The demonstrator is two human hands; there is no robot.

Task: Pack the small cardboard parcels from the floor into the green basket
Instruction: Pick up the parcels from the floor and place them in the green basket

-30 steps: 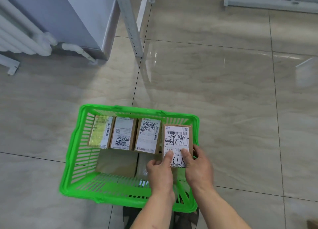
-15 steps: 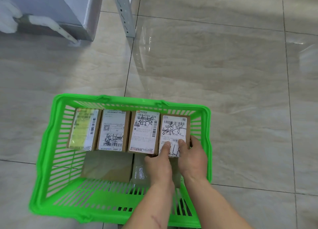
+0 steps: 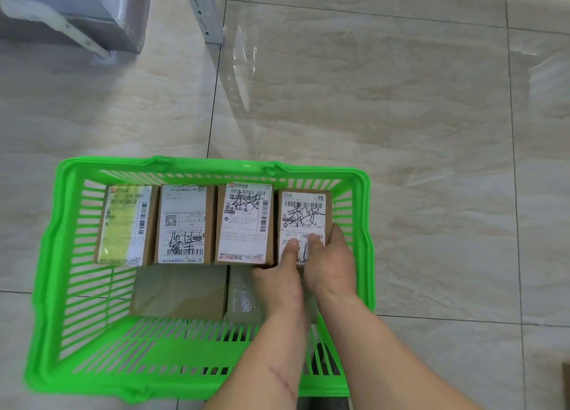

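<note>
A green slatted basket (image 3: pixel 52 249) stands on the tiled floor. Along its far wall stand several small cardboard parcels with white shipping labels. Both hands hold the rightmost parcel (image 3: pixel 303 212), which sits in the basket's far right corner. My left hand (image 3: pixel 279 281) has its thumb on the label, and my right hand (image 3: pixel 331 263) grips the parcel's right side. To its left stand three parcels: one with a handwritten label (image 3: pixel 245 223), one with a QR code (image 3: pixel 184 224), one with a yellowish label (image 3: pixel 126 224). Two plain parcels (image 3: pixel 180 291) lie lower in the basket.
A grey metal shelf post (image 3: pixel 205 10) and a grey cabinet base (image 3: pixel 92 11) stand beyond the basket at top left. Glossy beige floor tiles surround the basket. A brown cardboard corner (image 3: pixel 566 385) shows at the bottom right edge.
The held parcel has come down into the far right corner beside the row. The camera has moved closer and lower over the basket.
</note>
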